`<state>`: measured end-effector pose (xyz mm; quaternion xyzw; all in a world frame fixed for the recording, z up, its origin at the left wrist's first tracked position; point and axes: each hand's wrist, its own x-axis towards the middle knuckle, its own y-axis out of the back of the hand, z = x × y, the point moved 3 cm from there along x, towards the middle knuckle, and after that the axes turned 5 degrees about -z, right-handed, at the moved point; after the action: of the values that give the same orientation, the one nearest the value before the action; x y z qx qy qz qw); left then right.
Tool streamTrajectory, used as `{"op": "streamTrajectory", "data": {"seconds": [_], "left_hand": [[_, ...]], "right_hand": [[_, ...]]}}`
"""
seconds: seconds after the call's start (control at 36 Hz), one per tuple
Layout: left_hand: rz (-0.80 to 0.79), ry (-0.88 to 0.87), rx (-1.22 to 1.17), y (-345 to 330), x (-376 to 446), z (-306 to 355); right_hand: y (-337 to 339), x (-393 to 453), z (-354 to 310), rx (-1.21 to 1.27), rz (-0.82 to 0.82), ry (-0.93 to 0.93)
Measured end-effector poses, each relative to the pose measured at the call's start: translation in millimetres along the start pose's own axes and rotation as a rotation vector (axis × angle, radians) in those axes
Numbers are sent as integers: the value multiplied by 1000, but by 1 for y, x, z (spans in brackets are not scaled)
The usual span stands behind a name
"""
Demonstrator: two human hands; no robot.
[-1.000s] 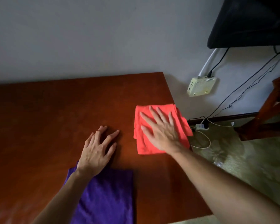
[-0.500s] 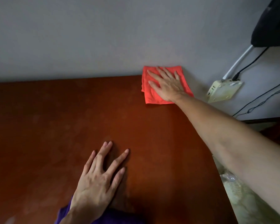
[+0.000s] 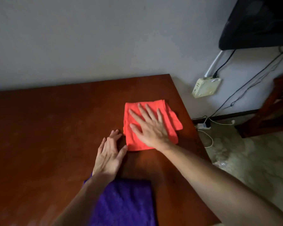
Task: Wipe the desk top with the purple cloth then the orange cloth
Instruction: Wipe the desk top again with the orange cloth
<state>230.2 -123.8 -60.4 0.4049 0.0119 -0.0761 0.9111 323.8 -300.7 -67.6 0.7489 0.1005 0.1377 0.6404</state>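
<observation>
Dim room, grey wall (image 3: pixel 88 38) behind a reddish-brown wooden desk (image 3: pixel 47 136) that fills most of the shot. Right hand (image 3: pixel 149 128) is flat on the orange cloth (image 3: pixel 171 121), fingers spread wide, palm pressing down, not gripping or pinching anything, just laid open on top. That cloth is folded into a rough rectangle and sits toward the desk's right side, pretty close to the right edge, with one corner flap sticking out on the right. Left hand (image 3: pixel 109 154) is flat on the bare wood just left of and below the orange cloth, fingers together and stretched out, thumb out to the side and about touching the cloth's lower left corner, can't tell for sure if there's contact. It's holding nothing either.

Purple cloth (image 3: pixel 126 204) lies flat at the near edge of the desk, partly under the left forearm, well apart from the orange one. It looks a bit blurry.

Off the desk to the right there's a cream-coloured box (image 3: pixel 206 87) on the wall with a white tube and black cable going into it, more thin cables (image 3: pixel 245 88) trailing down to a white power strip (image 3: pixel 203 126) on the floor. Dark wooden furniture (image 3: pixel 271 111) at the far right, something black (image 3: pixel 255 22) in the top right corner, and a pale patterned floor (image 3: pixel 252 160).
</observation>
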Motion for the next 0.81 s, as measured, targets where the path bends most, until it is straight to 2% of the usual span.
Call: {"op": "streamTrajectory", "data": {"seconds": [0.06,0.08,0.22,0.39,0.56,0.81], "left_hand": [[-22,91,-228,15,-4,3],[-9,85,-233,25,-7,2],[-11,51,116,71,-36,-42],[-52,80,374,103,-50,-105],[-37,0,472,100,-40,-119],[-35,11,492,99,-41,-117]], "right_hand": [[0,-30,-17,16,-21,-22],[0,-45,-26,25,-17,-29],[-1,-96,-62,24,-35,-9],[0,-82,-61,21,-45,-9],[-2,-3,-47,1,-74,2],[-6,158,-24,-8,-92,-37]]}}
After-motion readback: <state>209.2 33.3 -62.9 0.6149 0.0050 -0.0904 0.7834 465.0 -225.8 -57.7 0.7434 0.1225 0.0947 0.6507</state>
